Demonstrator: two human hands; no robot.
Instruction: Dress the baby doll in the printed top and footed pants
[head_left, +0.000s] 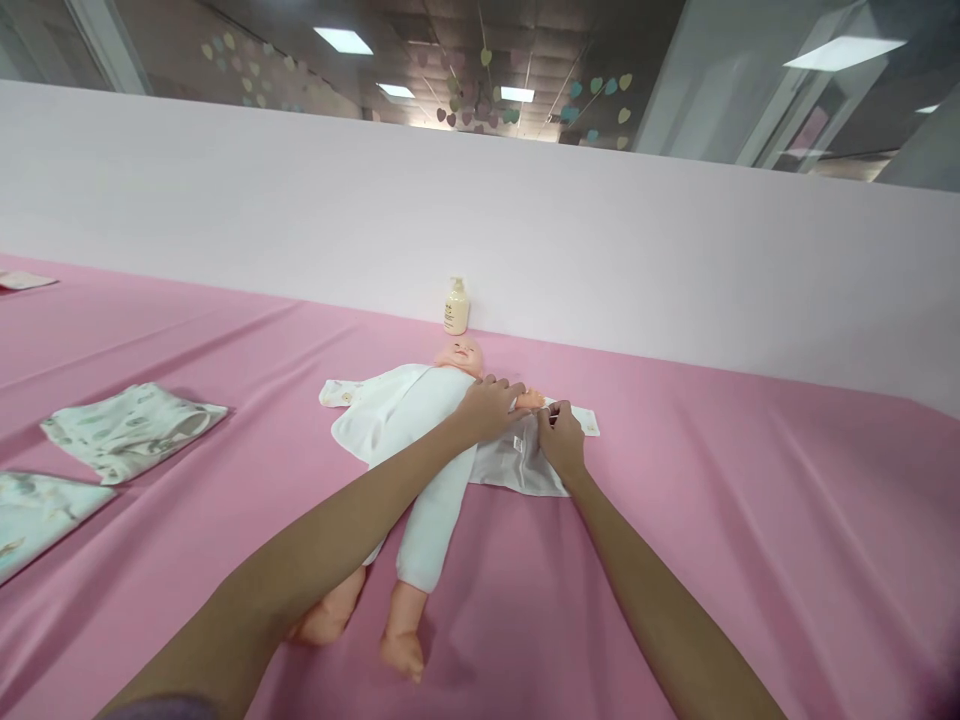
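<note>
A baby doll (pixel 439 420) in white clothing lies on its back on the pink cloth, head away from me and bare feet towards me. Spread open beneath it is a white baby jacket (pixel 517 470), its cuffs patterned, one sleeve out to each side. My left hand (pixel 489 405) is closed around the doll's arm on the right side, and the doll's small hand (pixel 530 399) pokes out past my fingers. Just right of that, my right hand (pixel 561 438) pinches the jacket's sleeve near the doll's hand. My fingers partly cover the sleeve opening.
A cream pump bottle (pixel 456 308) stands behind the doll's head, against the white wall (pixel 300 200). Folded patterned baby clothes (pixel 135 430) and another printed cloth (pixel 45 510) lie at left. The pink cloth (pixel 712 560) has creases. Glass with heart stickers rises above the wall.
</note>
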